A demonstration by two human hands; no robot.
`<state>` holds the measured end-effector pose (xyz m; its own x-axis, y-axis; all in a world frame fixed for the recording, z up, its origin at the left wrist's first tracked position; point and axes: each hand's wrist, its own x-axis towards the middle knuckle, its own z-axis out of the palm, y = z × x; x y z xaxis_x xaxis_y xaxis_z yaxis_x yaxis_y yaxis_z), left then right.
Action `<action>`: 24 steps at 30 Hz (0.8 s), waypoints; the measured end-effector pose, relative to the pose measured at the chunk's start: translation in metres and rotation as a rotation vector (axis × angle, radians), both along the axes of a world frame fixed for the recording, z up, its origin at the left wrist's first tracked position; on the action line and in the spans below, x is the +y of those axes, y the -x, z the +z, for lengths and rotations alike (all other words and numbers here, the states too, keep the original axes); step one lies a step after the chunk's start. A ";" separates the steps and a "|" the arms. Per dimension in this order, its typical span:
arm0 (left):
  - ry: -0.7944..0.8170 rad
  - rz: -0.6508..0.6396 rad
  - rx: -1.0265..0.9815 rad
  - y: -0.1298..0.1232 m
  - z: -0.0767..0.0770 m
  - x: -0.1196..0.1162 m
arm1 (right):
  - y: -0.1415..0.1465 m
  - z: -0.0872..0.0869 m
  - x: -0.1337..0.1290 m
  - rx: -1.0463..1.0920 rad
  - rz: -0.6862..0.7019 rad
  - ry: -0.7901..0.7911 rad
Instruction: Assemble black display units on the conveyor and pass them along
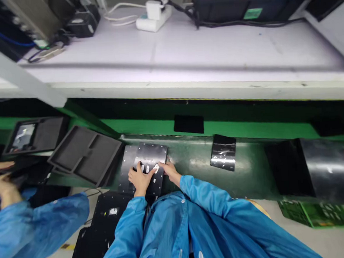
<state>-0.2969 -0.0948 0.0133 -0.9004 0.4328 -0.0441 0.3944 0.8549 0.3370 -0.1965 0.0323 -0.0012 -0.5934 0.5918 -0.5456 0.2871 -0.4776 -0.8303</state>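
A black sheet (151, 150) with small pale dots along its edges and several white patches lies on the green bench, overlapping another dotted black sheet (126, 163). My left hand (139, 180) rests on it with fingers and thumb spread, the thumb reaching toward a white patch (156, 168). At the sheet's right edge, my right hand (170, 170) has its fingers closed on the border, one fingertip beside that same patch. The undersides of the right fingers are hidden.
Dark foam trays (85, 150) stand to the left, near a co-worker's hands (2, 184). A glossy black sheet (223, 153) lies on the bench to the right; a larger curved black sheet (328, 169) is beyond. A white shelf (186, 84) overhangs the back, carrying a power strip (154, 22).
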 end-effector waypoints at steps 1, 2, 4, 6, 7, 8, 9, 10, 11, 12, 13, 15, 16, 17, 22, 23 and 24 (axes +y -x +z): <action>-0.038 -0.036 -0.044 -0.013 0.000 0.006 | -0.016 0.006 0.006 -0.004 -0.054 0.009; -0.087 -0.073 -0.105 -0.025 -0.001 0.011 | -0.033 0.013 0.012 -0.012 -0.108 0.004; -0.232 -0.174 -0.274 -0.050 -0.003 0.023 | -0.064 0.032 0.027 -0.059 -0.169 -0.122; -0.420 -0.308 -0.494 -0.073 -0.006 0.035 | -0.084 0.052 0.042 -0.209 -0.147 -0.314; -0.513 -0.373 -0.608 -0.083 -0.007 0.040 | -0.090 0.061 0.049 -0.301 -0.119 -0.388; -0.591 -0.426 -0.712 -0.093 -0.007 0.044 | -0.093 0.068 0.056 -0.381 -0.089 -0.441; -0.645 -0.456 -0.796 -0.102 -0.007 0.049 | -0.095 0.073 0.061 -0.440 -0.059 -0.475; -0.673 -0.463 -0.860 -0.110 -0.006 0.052 | -0.096 0.075 0.065 -0.478 -0.033 -0.491; -0.683 -0.449 -0.904 -0.116 -0.005 0.055 | -0.097 0.075 0.068 -0.502 -0.015 -0.496; -0.682 -0.420 -0.935 -0.122 -0.003 0.057 | -0.098 0.074 0.069 -0.516 -0.003 -0.494; -0.679 -0.383 -0.952 -0.127 -0.001 0.058 | -0.098 0.071 0.069 -0.514 0.005 -0.492; -0.675 -0.315 -0.947 -0.133 0.005 0.059 | -0.099 0.062 0.067 -0.457 0.005 -0.501; -0.668 -0.292 -0.925 -0.134 0.009 0.059 | -0.099 0.056 0.066 -0.404 -0.001 -0.517; -0.652 -0.286 -0.890 -0.136 0.013 0.058 | -0.098 0.051 0.064 -0.344 -0.010 -0.539; -0.364 -0.330 -0.522 -0.135 0.035 0.057 | -0.082 0.029 0.066 -0.035 0.018 -0.615; -0.282 -0.307 -0.435 -0.133 0.038 0.057 | -0.077 0.025 0.067 0.012 0.053 -0.594; -0.209 -0.276 -0.361 -0.128 0.039 0.057 | -0.072 0.022 0.067 0.054 0.087 -0.559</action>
<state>-0.1687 -0.0381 0.0528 -0.6945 0.6853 -0.2192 0.4226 0.6351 0.6466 -0.1241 0.0996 0.0209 -0.6711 0.7297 -0.1308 0.2558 0.0622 -0.9647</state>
